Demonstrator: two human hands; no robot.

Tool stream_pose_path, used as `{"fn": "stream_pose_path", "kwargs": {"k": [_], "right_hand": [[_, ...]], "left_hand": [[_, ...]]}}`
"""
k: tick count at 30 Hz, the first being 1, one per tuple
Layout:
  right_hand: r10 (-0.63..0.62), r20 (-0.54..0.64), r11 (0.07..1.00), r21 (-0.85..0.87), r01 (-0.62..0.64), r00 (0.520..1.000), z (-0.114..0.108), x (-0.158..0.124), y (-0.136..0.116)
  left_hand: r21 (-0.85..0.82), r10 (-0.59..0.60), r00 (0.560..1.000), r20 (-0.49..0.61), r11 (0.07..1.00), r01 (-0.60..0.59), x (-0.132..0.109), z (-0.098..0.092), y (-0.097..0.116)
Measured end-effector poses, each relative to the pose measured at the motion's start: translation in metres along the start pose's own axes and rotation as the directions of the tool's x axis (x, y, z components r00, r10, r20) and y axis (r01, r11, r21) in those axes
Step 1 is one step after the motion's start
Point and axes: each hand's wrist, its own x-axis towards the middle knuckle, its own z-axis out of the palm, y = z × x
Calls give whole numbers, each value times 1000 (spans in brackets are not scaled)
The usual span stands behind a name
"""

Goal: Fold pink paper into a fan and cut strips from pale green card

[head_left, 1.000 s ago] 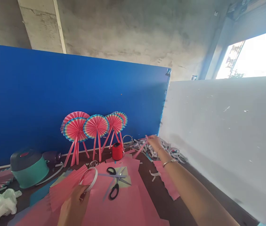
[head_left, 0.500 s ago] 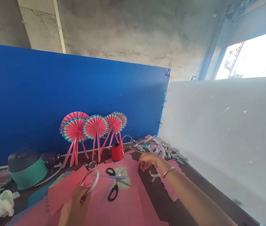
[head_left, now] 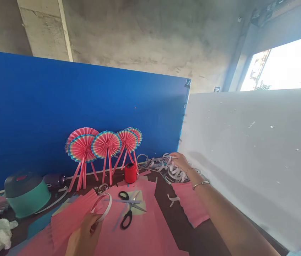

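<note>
The right hand (head_left: 180, 161) has just swung away from the edge of the pink sheets (head_left: 146, 233) and is now out at the heap of paper strips (head_left: 176, 176), beyond the scissors (head_left: 130, 206) and to their right. The pink strip it held a second ago no longer shows in its fingers. Those fingers bend down among the pale curls, and I cannot tell whether they grasp one or have let go. My reading is that the work has turned from the sheets to the loose strips. The left hand (head_left: 85, 233) has hardly moved: left of the scissors, it keeps a white ring (head_left: 109, 205) pinched between thumb and fingers.

The ring is a smooth, narrow hoop, like a roll of tape, standing tilted on edge. The strips are thin and limp, curled into loose, tangled loops. The sheets under the scissors lie flat and matt, while the pleated paper (head_left: 69, 217) to their left is ridged in close, crisp folds. The scissors rest with their metal blades spread and black handles apart. Behind them stand a squat red spool (head_left: 130, 174) and round, finely pleated fans (head_left: 106, 144) with blue rims.
</note>
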Motion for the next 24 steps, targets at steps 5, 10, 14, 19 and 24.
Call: {"fn": "stream_pose_path", "kwargs": {"k": [5,10,14,19,24], "right_hand": [[-81,23,979,-186,84,996,-14,-17,-8],[-185,222,937,-254,240,957,7,-59,-32],[-339,567,858,-141,494,751,56,-134,-53],[-199,800,656,-321,683,566,92,-212,-66],[18,331,681,-695,231,943,57,-178,-49]], "left_hand": [[-54,-2,999,53,999,5,-1,1,-2],[-90,55,995,85,995,-47,-1,3,2],[-157,160,978,131,978,-139,-3,4,10],[-170,179,977,114,973,-159,-3,2,7],[-147,186,976,113,975,-169,-3,-1,6]]}}
